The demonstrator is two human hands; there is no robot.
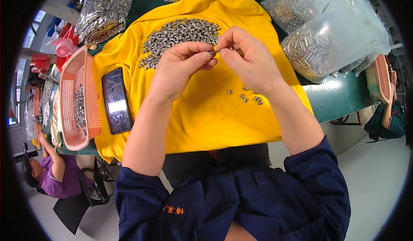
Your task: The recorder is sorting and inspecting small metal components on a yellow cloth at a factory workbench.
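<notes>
Over a yellow cloth (206, 125), my two hands meet fingertip to fingertip. My left hand (183, 67) pinches a small metal cylinder (214, 53) between thumb and forefinger. Opposite it, my right hand (251, 62) is closed in a pinch at the cylinder's other side; small pieces seem tucked behind its curled fingers, too hidden to make out. Just beyond my left hand spreads a pile of short silver metal cylinders (183, 34). Several loose cylinders (244, 98) lie on the cloth below my right hand.
Left of the cloth's middle lies a dark phone (117, 101), beside a pink plastic basket (69, 129) with metal pieces in it. Clear bags of metal parts (307, 47) stand at the right, another bag (105, 11) at the far left. A person in purple (64, 176) sits at the left.
</notes>
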